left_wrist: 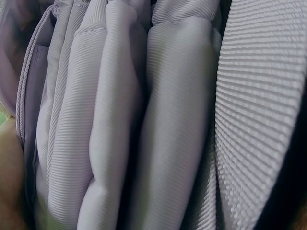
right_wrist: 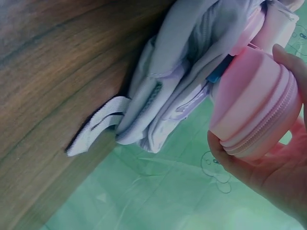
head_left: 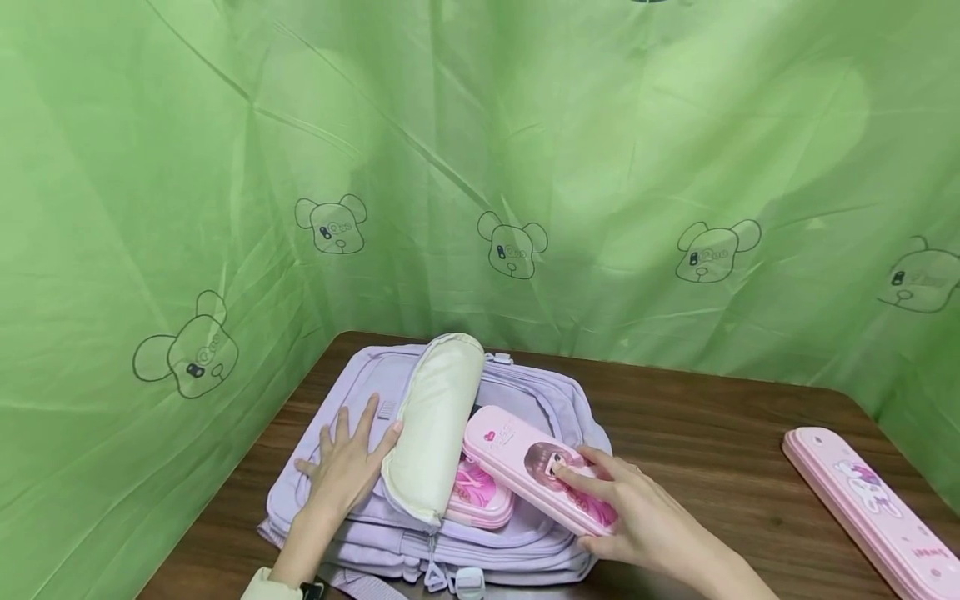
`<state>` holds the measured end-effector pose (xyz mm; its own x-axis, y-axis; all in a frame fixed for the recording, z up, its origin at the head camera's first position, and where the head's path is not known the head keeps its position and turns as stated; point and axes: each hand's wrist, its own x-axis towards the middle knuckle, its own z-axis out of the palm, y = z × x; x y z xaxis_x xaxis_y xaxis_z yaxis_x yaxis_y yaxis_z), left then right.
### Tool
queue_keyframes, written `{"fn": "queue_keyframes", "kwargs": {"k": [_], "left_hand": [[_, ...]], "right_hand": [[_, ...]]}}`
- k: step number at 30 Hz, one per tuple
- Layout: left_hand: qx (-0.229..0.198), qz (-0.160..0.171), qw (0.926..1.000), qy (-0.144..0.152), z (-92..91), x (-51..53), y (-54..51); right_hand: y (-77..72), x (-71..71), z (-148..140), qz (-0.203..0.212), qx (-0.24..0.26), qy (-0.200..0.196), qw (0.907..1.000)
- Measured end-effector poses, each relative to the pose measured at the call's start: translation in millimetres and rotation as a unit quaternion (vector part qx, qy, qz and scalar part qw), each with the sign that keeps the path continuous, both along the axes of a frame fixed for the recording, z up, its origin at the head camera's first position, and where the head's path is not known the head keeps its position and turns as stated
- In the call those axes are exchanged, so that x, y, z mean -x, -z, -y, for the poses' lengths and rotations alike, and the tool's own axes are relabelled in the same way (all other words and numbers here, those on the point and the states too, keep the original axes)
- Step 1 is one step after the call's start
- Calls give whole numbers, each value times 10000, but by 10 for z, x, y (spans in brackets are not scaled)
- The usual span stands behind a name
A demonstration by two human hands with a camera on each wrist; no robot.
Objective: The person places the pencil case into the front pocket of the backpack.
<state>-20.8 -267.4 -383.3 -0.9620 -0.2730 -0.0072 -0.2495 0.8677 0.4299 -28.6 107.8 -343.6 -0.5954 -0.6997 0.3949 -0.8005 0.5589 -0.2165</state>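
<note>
A lilac backpack (head_left: 375, 367) lies flat on the table, its front pocket flap folded back to show a cream lining (head_left: 442, 417). My left hand (head_left: 345, 458) rests on the backpack with fingers spread, the thumb against the folded flap. With thumb and fingers my right hand (head_left: 637, 508) grips a pink pencil case (head_left: 510, 446) printed with a doll-like figure; the right wrist view shows its zipped side. This case slants over the pocket opening. Beneath it, a second pink pencil case (head_left: 480, 500) is partly inside the pocket, partly hidden by the flap.
Another pink pencil case (head_left: 870, 508) with a bunny print lies on the right of the dark wooden table (head_left: 697, 433). Green curtains (head_left: 600, 167) with bear outlines hang behind and at the sides. A strap (right_wrist: 98, 124) and buckles hang from the backpack.
</note>
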Motion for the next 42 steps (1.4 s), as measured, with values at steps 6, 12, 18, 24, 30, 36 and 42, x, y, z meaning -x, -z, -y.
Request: {"fn": "queue_keyframes", "kwargs": {"k": [6, 12, 18, 24, 30, 36, 42], "left_hand": [[-17, -37, 10000, 31, -2, 7, -6], [-52, 9, 10000, 14, 6, -1, 3], [-25, -19, 10000, 37, 5, 27, 0], [-15, 64, 10000, 23, 2, 8, 11], [42, -3, 10000, 34, 7, 4, 13], [64, -37, 10000, 2, -5, 12, 17], [88, -36, 10000, -18, -21, 19, 29]], "right_hand": [[-15, -55, 28, 11, -54, 69, 10000], [15, -95, 43, -173, 39, 53, 9998], [13, -144, 42, -146, -32, 239, 9996], [-5, -156, 80, -258, -78, 715, 9971], [58, -23, 193, -370, -73, 1219, 9918], [129, 54, 211, -13, 80, 1023, 9947], [131, 86, 205, -40, 157, 591, 9981]]}}
